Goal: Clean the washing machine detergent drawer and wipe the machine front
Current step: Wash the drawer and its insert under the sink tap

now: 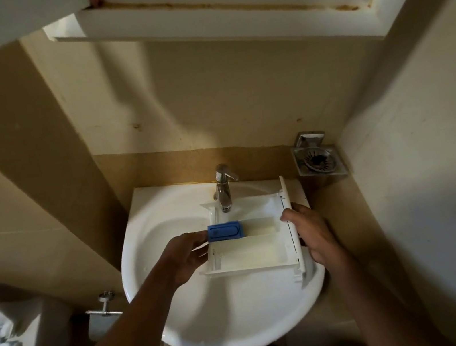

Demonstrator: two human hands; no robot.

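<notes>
Bathroom sink [218, 340]: white detergent drawer [251, 249] held over it, below the tap [224, 191]. Blue insert [225, 231] occupies its 10 o'clock compartment. Left hand [183, 258] fingers clamp the 9 o'clock end, right hand [317, 236] fingers the 3 o'clock panel

I see the left hand [185, 258] and the right hand [313, 232] gripping opposite ends of the white detergent drawer [251, 249], with its blue insert [225, 231], over the sink [215, 320] beneath the tap [224, 187].
</notes>
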